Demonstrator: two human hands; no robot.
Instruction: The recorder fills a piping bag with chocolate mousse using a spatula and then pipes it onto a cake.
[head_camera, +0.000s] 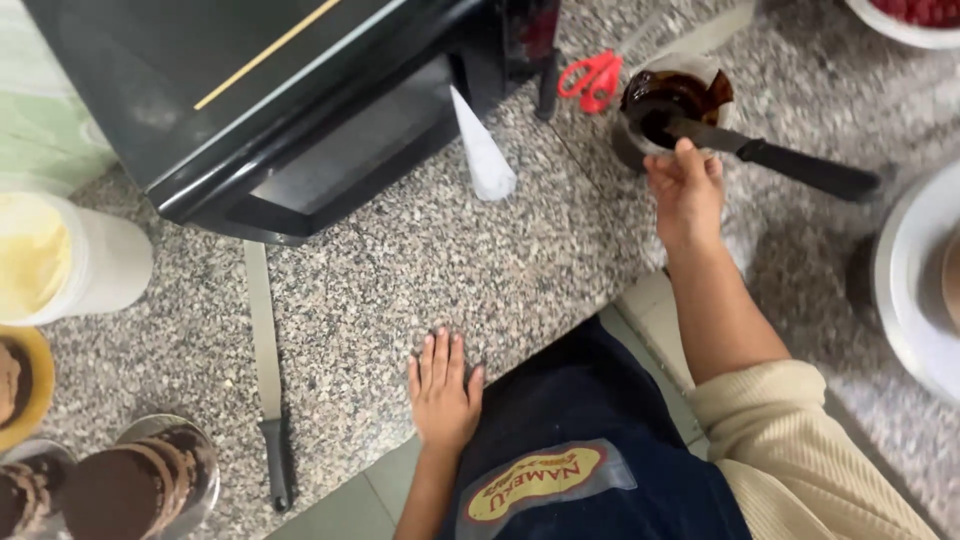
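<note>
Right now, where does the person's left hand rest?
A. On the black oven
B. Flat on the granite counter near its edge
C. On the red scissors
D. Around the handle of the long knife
B: the left hand lies palm down with fingers spread on the granite counter, holding nothing, apart from the long knife.

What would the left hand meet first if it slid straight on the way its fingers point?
The left hand lies flat on the counter; straight ahead is bare stone, then probably the black oven.
</note>
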